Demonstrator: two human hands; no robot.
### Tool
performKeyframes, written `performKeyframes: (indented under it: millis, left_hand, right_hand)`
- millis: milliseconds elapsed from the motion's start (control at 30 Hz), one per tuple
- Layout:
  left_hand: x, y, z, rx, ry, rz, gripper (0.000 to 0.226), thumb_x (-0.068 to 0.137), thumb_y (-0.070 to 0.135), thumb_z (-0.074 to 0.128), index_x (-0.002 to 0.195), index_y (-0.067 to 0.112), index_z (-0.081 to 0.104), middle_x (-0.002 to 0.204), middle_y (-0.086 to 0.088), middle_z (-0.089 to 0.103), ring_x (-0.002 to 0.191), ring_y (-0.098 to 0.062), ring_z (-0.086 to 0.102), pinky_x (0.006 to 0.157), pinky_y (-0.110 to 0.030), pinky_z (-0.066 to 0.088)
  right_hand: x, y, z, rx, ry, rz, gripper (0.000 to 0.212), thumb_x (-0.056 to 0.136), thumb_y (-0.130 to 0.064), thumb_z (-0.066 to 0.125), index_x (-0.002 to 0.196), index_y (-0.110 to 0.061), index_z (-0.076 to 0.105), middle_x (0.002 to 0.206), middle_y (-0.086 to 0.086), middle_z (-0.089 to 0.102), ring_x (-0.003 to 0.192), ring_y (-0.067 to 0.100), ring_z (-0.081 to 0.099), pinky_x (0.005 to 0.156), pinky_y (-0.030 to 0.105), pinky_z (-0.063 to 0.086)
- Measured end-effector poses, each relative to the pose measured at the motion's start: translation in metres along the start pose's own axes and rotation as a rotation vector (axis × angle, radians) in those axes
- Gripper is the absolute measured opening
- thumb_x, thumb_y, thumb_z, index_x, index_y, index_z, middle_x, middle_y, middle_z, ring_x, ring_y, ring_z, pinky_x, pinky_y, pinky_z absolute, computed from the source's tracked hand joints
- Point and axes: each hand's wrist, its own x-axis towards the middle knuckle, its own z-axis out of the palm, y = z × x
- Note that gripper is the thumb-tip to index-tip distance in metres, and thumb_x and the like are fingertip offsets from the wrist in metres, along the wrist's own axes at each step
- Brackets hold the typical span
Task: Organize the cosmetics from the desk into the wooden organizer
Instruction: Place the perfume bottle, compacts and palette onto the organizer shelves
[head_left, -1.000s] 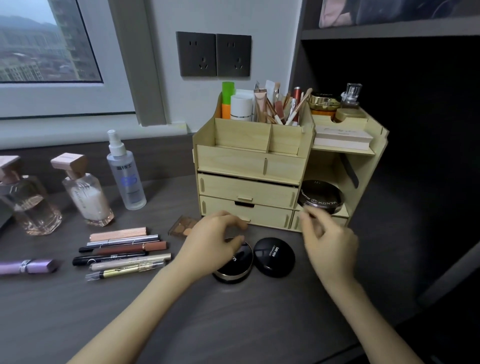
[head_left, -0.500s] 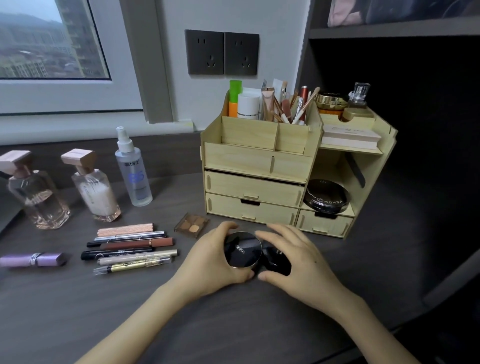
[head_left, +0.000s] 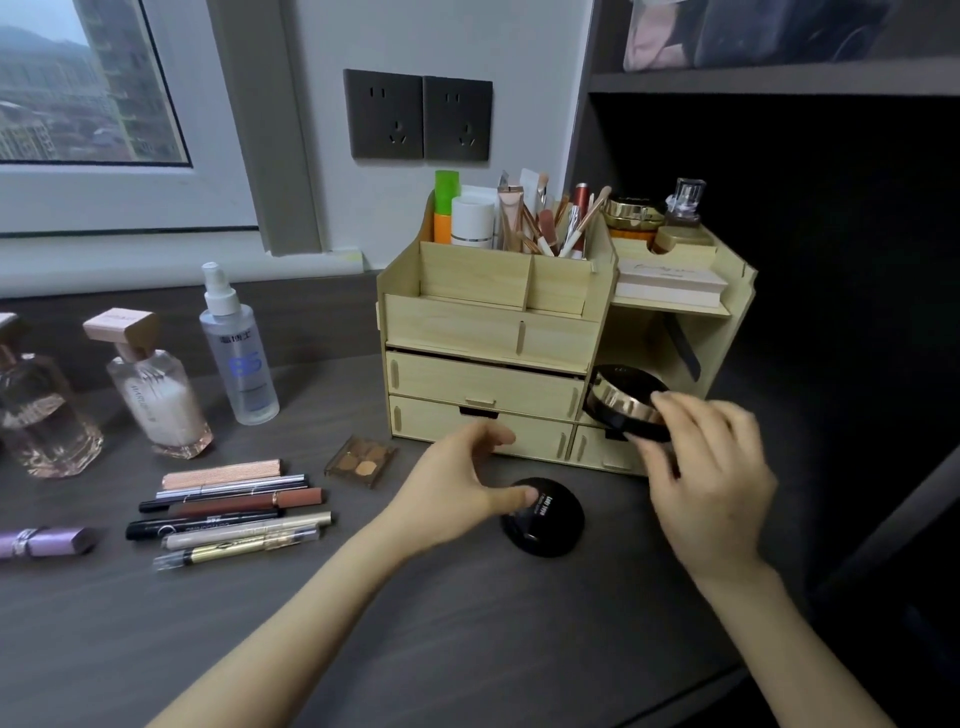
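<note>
The wooden organizer (head_left: 493, 332) stands at the back of the dark desk, with tubes and brushes in its top bins. My right hand (head_left: 711, 478) grips a black compact with a gold rim (head_left: 623, 402), tilted, at the mouth of the organizer's lower right shelf. A second black compact (head_left: 550, 525) lies flat on the desk in front of the drawers. My left hand (head_left: 457, 483) hovers at its left edge with loosely curved fingers, and the thumb rests on its lid. Whatever sits deeper in that shelf is hidden by the held compact.
A brown eyeshadow palette (head_left: 361, 461) lies left of my left hand. Several pencils and lip sticks (head_left: 234, 509) lie in a row, with a purple lipstick (head_left: 47, 540) at the far left. A spray bottle (head_left: 239, 353) and two perfume bottles (head_left: 156, 395) stand behind them.
The gold-rimmed compact has passed from my left hand to my right, which lifted it up and right to the lower shelf. My left hand dropped onto the other compact.
</note>
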Motion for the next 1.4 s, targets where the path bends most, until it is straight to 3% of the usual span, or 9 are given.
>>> performKeyframes:
  millis: [167, 367, 600, 733, 900, 1033, 1167, 1300, 1400]
  left_hand:
    - [0.006, -0.01, 0.017, 0.249, -0.123, -0.002, 0.046, 0.063, 0.041, 0.079, 0.09, 0.02, 0.048, 0.09, 0.006, 0.053, 0.082, -0.013, 0.048, 0.064, -0.024, 0.038]
    - [0.005, -0.015, 0.036, 0.412, -0.129, 0.04, 0.056, 0.058, 0.051, 0.077, 0.086, 0.021, 0.039, 0.094, 0.004, 0.049, 0.09, -0.019, 0.046, 0.076, -0.031, 0.038]
    - [-0.004, -0.018, 0.049, 0.341, 0.012, 0.124, 0.053, 0.06, 0.042, 0.078, 0.079, 0.018, 0.034, 0.082, 0.006, 0.043, 0.076, -0.015, 0.039, 0.058, -0.018, 0.028]
    - [-0.003, -0.016, 0.043, 0.247, 0.172, 0.132, 0.056, 0.056, 0.04, 0.08, 0.077, 0.016, 0.034, 0.08, 0.004, 0.049, 0.074, -0.013, 0.042, 0.058, -0.017, 0.032]
    - [0.005, 0.0, 0.038, 0.127, 0.306, 0.237, 0.056, 0.058, 0.039, 0.081, 0.081, 0.021, 0.033, 0.095, 0.002, 0.058, 0.086, -0.013, 0.052, 0.067, -0.024, 0.043]
    - [0.011, 0.008, 0.041, 0.125, 0.348, 0.328, 0.054, 0.061, 0.036, 0.08, 0.095, 0.023, 0.04, 0.108, 0.001, 0.056, 0.096, -0.01, 0.051, 0.079, -0.018, 0.042]
    - [0.023, 0.019, 0.047, 0.197, 0.373, 0.503, 0.043, 0.073, 0.035, 0.067, 0.108, 0.018, 0.05, 0.12, -0.003, 0.057, 0.107, -0.012, 0.051, 0.091, -0.019, 0.04]
    - [0.036, 0.029, 0.058, 0.401, 0.387, 0.659, 0.028, 0.083, 0.011, 0.058, 0.111, 0.007, 0.061, 0.123, -0.012, 0.059, 0.111, -0.027, 0.053, 0.096, -0.027, 0.039]
    - [0.046, 0.031, 0.066, 0.488, 0.298, 0.692, 0.043, 0.08, -0.001, 0.049, 0.123, 0.003, 0.055, 0.133, -0.015, 0.054, 0.123, -0.031, 0.048, 0.105, -0.033, 0.039]
  right_hand:
    - [0.01, 0.01, 0.028, 0.009, -0.061, 0.03, 0.03, 0.075, -0.007, 0.073, 0.103, 0.005, 0.068, 0.096, 0.016, 0.07, 0.095, 0.023, 0.048, 0.077, 0.026, 0.043]
    - [0.017, 0.012, 0.039, -0.037, -0.219, 0.063, 0.039, 0.067, 0.003, 0.078, 0.105, 0.004, 0.068, 0.1, 0.016, 0.07, 0.097, 0.029, 0.057, 0.063, 0.036, 0.055]
    - [0.018, 0.004, 0.023, -0.018, -0.324, 0.138, 0.035, 0.074, 0.006, 0.068, 0.108, 0.004, 0.067, 0.109, 0.018, 0.067, 0.103, 0.036, 0.06, 0.072, 0.041, 0.055]
    - [0.009, -0.015, 0.006, 0.276, -0.282, 0.161, 0.017, 0.081, -0.007, 0.069, 0.097, -0.003, 0.071, 0.083, 0.007, 0.07, 0.075, 0.02, 0.065, 0.069, 0.028, 0.052]
    - [0.011, -0.039, 0.0, 1.071, -0.818, 0.826, 0.043, 0.085, -0.014, 0.066, 0.126, -0.02, 0.052, 0.082, 0.002, 0.072, 0.065, 0.011, 0.068, 0.053, 0.024, 0.056]
    - [0.015, -0.039, -0.003, 1.321, -0.565, 1.02, 0.043, 0.084, -0.003, 0.063, 0.124, -0.014, 0.051, 0.083, 0.009, 0.073, 0.059, 0.014, 0.066, 0.048, 0.026, 0.053]
    - [0.018, -0.031, -0.005, 1.287, -0.224, 1.176, 0.04, 0.085, -0.008, 0.063, 0.124, -0.011, 0.051, 0.092, 0.013, 0.07, 0.057, 0.015, 0.067, 0.049, 0.023, 0.054]
    - [0.028, -0.02, 0.004, 1.161, 0.024, 1.153, 0.036, 0.088, -0.009, 0.062, 0.121, -0.013, 0.048, 0.087, 0.011, 0.068, 0.05, 0.011, 0.066, 0.049, 0.019, 0.054]
    - [0.035, -0.015, 0.015, 1.093, 0.061, 1.084, 0.037, 0.089, -0.012, 0.062, 0.123, -0.014, 0.048, 0.08, 0.008, 0.067, 0.049, 0.008, 0.065, 0.049, 0.018, 0.053]
